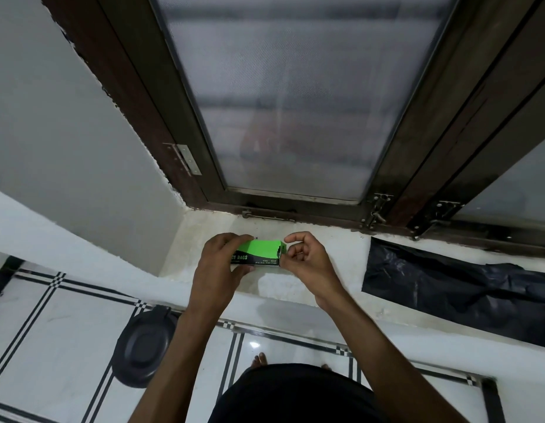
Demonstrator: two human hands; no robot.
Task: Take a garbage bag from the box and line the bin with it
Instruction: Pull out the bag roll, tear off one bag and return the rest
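A green and black box of garbage bags (259,253) is held just above the white window sill (295,288). My left hand (219,264) grips its left end. My right hand (307,257) pinches the box's torn right end with fingertips. A flat black garbage bag (448,282) lies spread on the sill to the right, apart from both hands. The dark lidded bin (143,346) stands on the floor at the lower left, its lid down.
A frosted window in a dark wooden frame (295,117) rises behind the sill, with latches at its base. A white wall (66,132) closes the left side. The floor has white tiles with black stripes (51,346). My bare feet are below.
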